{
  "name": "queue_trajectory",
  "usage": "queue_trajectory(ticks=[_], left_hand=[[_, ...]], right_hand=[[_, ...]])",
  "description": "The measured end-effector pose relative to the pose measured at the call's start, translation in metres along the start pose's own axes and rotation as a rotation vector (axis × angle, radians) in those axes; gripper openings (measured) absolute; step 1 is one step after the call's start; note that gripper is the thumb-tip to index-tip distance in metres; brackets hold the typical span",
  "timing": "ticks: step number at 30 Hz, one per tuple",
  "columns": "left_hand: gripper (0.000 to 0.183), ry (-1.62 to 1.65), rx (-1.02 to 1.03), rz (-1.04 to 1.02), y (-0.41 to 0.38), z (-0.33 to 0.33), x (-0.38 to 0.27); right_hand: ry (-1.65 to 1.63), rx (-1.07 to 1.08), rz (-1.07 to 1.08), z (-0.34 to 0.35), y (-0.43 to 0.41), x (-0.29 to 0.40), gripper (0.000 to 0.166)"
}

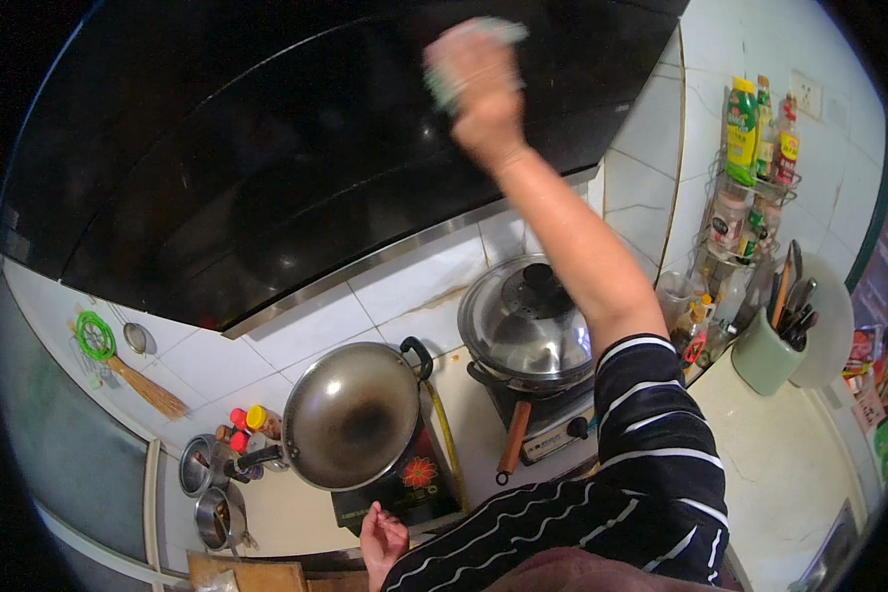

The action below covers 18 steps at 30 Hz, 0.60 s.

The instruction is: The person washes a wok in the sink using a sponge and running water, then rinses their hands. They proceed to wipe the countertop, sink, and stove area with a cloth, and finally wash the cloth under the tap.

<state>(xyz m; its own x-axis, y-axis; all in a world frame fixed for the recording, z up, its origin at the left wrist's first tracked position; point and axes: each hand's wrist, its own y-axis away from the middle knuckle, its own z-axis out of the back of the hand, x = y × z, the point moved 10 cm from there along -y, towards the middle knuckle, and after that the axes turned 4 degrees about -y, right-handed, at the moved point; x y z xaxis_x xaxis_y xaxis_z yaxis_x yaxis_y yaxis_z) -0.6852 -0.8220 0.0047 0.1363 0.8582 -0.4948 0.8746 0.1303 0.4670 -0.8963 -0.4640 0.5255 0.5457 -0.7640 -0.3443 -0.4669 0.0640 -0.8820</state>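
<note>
My right hand [488, 111], blurred, is raised high against the black front of the range hood [303, 140] with a pink and green cloth [481, 44] in its grip. Low in the picture, my left hand [385, 539] hangs near the counter's front edge with its fingers loosely curled and nothing visible in them. Just beyond it stands a black induction cooker [403, 485] with a red flower on its top. An uncovered wok [355, 418] rests tilted on that cooker. Under my right arm is a lidded pan [522, 333] on a gas stove [555, 436].
Seasoning jars [263, 420] and two metal pots [218, 518] crowd the left counter. A whisk brush [148, 388] hangs on the tiles. Sauce bottles [744, 137] fill a wire rack [758, 189] at right, above a green utensil holder [769, 355]. A wooden handle [514, 444] projects forward near the stove.
</note>
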Motion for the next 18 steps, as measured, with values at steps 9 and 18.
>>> queue_trajectory(ticks=[9, 18], left_hand=[[0.009, 0.08, 0.064, -0.016, 0.012, -0.017, 0.007], [0.009, 0.181, -0.006, -0.03, 0.02, 0.027, -0.017]], right_hand=[[0.06, -0.325, -0.555, 0.048, 0.073, -0.083, 0.059], [-0.221, 0.111, -0.168, -0.121, 0.068, 0.142, 0.065]])
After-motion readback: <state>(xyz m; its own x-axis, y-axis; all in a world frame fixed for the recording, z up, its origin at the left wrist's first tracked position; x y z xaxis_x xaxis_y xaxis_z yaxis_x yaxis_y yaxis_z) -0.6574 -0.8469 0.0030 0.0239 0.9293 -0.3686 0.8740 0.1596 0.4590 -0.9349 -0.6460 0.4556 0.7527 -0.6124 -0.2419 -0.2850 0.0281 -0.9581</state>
